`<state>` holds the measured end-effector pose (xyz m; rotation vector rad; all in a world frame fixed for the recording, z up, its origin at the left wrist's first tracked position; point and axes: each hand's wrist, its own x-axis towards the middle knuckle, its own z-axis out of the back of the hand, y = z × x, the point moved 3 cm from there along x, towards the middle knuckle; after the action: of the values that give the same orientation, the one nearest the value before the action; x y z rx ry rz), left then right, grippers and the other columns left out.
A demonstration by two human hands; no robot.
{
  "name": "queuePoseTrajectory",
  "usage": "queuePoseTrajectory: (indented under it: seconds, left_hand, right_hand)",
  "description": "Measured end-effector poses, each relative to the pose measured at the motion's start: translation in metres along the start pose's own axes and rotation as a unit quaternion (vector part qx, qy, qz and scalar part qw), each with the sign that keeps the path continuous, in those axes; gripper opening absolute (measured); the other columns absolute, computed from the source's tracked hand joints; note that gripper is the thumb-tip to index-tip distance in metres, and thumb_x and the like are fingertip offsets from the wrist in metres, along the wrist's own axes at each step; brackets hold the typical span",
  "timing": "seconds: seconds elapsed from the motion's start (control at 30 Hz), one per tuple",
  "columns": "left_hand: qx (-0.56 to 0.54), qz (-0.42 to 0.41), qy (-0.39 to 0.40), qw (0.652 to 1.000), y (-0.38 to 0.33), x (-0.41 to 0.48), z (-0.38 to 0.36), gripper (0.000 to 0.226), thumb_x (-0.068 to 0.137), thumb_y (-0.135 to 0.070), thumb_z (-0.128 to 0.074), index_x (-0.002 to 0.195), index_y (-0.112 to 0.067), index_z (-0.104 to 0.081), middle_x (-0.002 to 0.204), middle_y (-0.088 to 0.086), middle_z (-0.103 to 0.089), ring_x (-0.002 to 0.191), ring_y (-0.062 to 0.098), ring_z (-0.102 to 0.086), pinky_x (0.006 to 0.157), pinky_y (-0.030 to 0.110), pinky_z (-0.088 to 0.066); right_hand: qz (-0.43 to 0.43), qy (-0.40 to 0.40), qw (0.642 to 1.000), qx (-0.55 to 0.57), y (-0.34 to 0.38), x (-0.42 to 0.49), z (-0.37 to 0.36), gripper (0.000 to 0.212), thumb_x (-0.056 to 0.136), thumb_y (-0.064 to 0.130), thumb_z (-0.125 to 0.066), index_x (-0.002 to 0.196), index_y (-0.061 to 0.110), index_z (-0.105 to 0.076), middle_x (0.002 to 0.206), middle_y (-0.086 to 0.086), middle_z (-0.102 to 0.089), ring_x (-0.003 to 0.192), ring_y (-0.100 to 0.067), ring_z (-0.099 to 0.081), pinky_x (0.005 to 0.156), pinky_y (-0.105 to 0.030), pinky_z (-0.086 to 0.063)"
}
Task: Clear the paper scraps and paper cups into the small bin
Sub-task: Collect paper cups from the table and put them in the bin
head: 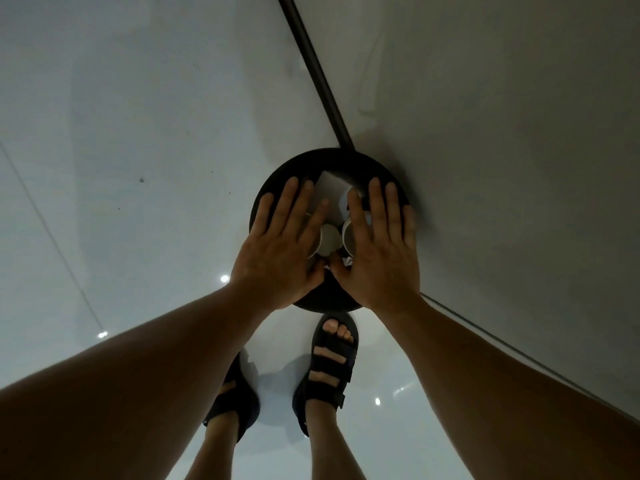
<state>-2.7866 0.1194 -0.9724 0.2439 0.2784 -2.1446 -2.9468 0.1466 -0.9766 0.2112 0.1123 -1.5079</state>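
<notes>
Covering the small bin [311,164], the left hand [280,258] and right hand [379,258] lie flat with fingers straight, gripping nothing. White paper cups [330,239] and paper scraps [330,190] sit inside it, on the pale floor [138,133] against the right wall [502,133].

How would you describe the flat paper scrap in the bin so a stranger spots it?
Follow the dark strip down to the round black bin. Inside, at its far side, lies the paper scrap: flat and angular, unlike the round cups nearer the person.
</notes>
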Motion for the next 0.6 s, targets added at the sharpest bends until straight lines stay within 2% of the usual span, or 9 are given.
queuePoseTrajectory:
  seconds: [0.13,0.23,0.33,0.4,0.53,0.6]
  left_hand:
    - [-0.038,-0.005,0.011,0.999,0.006,-0.017,0.014,0.085,0.083,-0.061,-0.029,0.153,-0.016,-0.007,0.160,0.017,-0.007,0.147,0.035,0.001,0.117,0.054,-0.013]
    - [-0.056,0.029,0.024,0.998,0.018,-0.040,0.036,0.086,0.085,-0.059,-0.036,0.153,-0.014,-0.009,0.160,0.016,-0.006,0.147,0.035,0.000,0.115,0.057,-0.017]
    - [-0.047,0.058,0.025,0.997,0.036,-0.059,0.068,0.084,0.087,-0.062,-0.029,0.153,-0.013,-0.012,0.159,0.016,-0.010,0.147,0.036,-0.004,0.113,0.057,-0.020]
    - [-0.044,0.086,0.029,0.995,0.051,-0.073,0.095,0.085,0.086,-0.064,-0.026,0.153,-0.013,-0.012,0.159,0.016,-0.010,0.147,0.036,-0.004,0.113,0.056,-0.019]
    - [-0.040,0.138,0.045,0.989,0.080,-0.114,0.157,0.086,0.086,-0.065,-0.026,0.153,-0.019,0.003,0.160,0.011,0.006,0.146,0.031,0.013,0.117,0.053,-0.010]
    - [-0.044,0.155,0.042,0.986,0.091,-0.142,0.191,0.086,0.088,-0.063,-0.030,0.152,-0.019,0.006,0.160,0.011,0.007,0.146,0.031,0.015,0.118,0.052,-0.007]
  right_hand:
    - [0.009,0.054,0.998,0.013,0.005,-0.002,0.018,0.102,0.080,0.060,-0.060,0.156,0.017,-0.008,0.162,-0.016,-0.001,0.149,-0.035,0.004,0.118,-0.056,-0.013]
    - [-0.018,0.059,0.997,0.039,0.013,-0.008,0.049,0.103,0.079,0.055,-0.063,0.156,0.018,-0.004,0.163,-0.015,-0.002,0.150,-0.033,0.003,0.118,-0.056,-0.014]
    - [-0.019,0.052,0.997,0.049,0.027,-0.016,0.089,0.102,0.080,0.052,-0.064,0.156,0.018,-0.005,0.163,-0.015,-0.005,0.150,-0.033,0.001,0.118,-0.053,-0.009]
    - [-0.006,0.051,0.997,0.056,0.039,-0.021,0.117,0.099,0.082,0.051,-0.062,0.156,0.018,-0.006,0.163,-0.014,-0.005,0.150,-0.033,0.002,0.118,-0.052,-0.008]
    - [-0.005,0.051,0.996,0.072,0.069,-0.030,0.180,0.094,0.083,0.049,-0.059,0.156,0.017,-0.009,0.163,-0.012,-0.003,0.150,-0.031,0.004,0.118,-0.055,-0.015]
    - [-0.006,0.051,0.995,0.084,0.089,-0.034,0.214,0.093,0.083,0.050,-0.058,0.156,0.018,-0.012,0.163,-0.010,-0.004,0.150,-0.029,0.004,0.117,-0.056,-0.017]
